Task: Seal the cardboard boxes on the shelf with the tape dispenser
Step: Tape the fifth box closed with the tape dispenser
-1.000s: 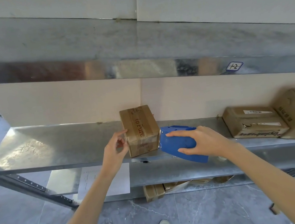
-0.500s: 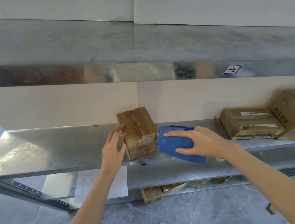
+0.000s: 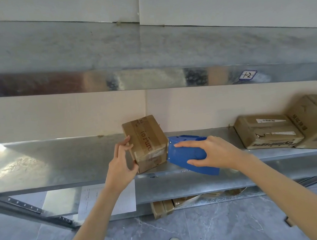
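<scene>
Both hands flank the small box (image 3: 145, 142): left hand (image 3: 120, 163) grips its left edge, right hand (image 3: 214, 153) clasps the tape dispenser (image 3: 185, 153), whose nose touches the box's right face.

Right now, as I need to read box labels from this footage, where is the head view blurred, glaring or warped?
Head view, centre: sharp, print on the small box legible; head view, right edge: the far-right box smeared and soft; head view, left: glare on the middle shelf, streaky reflections on the upper shelf lip; head view overall: shelf edges slanted, not level.
</scene>
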{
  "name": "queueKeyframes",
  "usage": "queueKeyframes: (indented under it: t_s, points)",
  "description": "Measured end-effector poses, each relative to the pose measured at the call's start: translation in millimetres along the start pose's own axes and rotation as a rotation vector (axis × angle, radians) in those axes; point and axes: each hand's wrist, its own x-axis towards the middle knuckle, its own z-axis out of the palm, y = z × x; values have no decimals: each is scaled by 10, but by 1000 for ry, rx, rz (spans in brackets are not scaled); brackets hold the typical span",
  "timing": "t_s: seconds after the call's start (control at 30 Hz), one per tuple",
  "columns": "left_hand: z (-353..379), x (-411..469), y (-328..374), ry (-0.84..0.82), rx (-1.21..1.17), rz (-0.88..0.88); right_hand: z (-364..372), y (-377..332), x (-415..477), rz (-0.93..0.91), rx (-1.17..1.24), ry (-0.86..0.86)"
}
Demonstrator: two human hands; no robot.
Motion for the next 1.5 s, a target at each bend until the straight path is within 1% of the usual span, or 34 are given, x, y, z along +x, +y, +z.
queueKeyframes:
  t_s: [0.33,0.43,0.53,0.63,0.73,0.87,0.97,1.13,1.23,1.5]
  points:
    - [100,-55,64,-20,-53,50,-34,11,25,-5,-36,10]
    - [129,-95,105,28,-53,99,-19,14,13,-3,-55,6]
    - [122,-91,96,58,-52,74,-15,19,6,-13,-77,8]
    - [10,-103,47,21,-12,60,-33,-45,-30,-32,-86,-16]
    - [-224,-119,-57,-55,53,63,-22,-187,-39,-80,-44,-42]
    - [-508,-55,-157,-147,43,36,84,-359,74,-163,-56,-54]
    - [-499,-14,-136,-100,-33,-10,147,-365,141,-188,-70,-46]
    - [-344,-55,-125,7,-179,2,100,-269,120,-181,-18,-61]
    - [-324,-59,-116,15,-183,-4,99,-225,116,-175,39,-76]
    - [-302,-63,-111,19,-178,-22,79,-63,20,-174,59,-36]
